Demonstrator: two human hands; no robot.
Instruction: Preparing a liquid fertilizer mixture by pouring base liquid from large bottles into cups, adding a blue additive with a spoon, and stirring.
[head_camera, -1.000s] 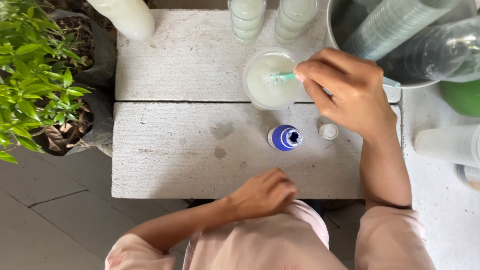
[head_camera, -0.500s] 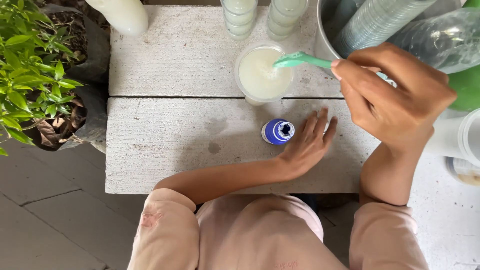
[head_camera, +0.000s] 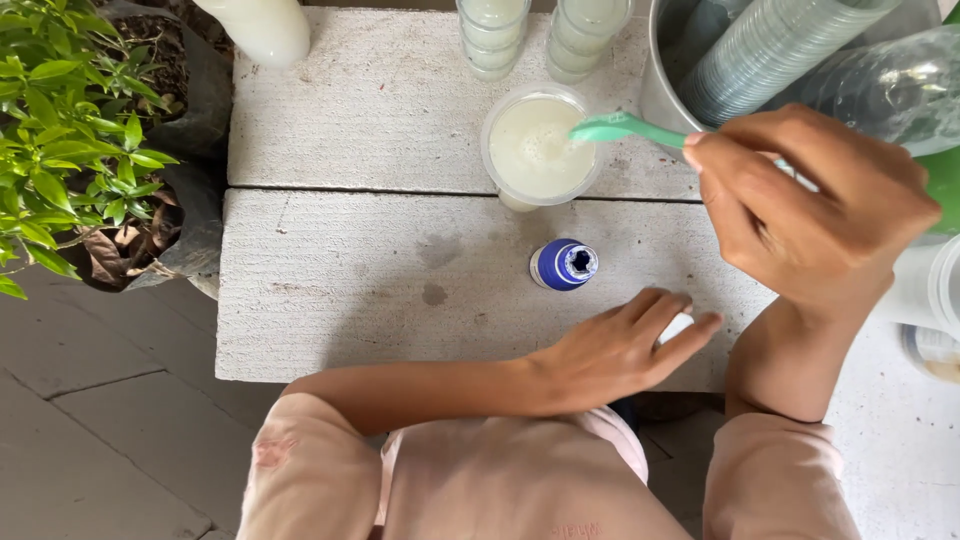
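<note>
The right hand (head_camera: 810, 205) pinches a green spoon (head_camera: 625, 128) in its grip, tip over a cup of pale liquid (head_camera: 538, 148). The left hand (head_camera: 615, 350) lies spread on the white surface (head_camera: 340, 290), near a small blue bottle (head_camera: 563, 265).

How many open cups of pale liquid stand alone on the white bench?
1: the cup beside the metal pot, where the right hand holds a green spoon. Lidded stacks behind may hide more.
</note>
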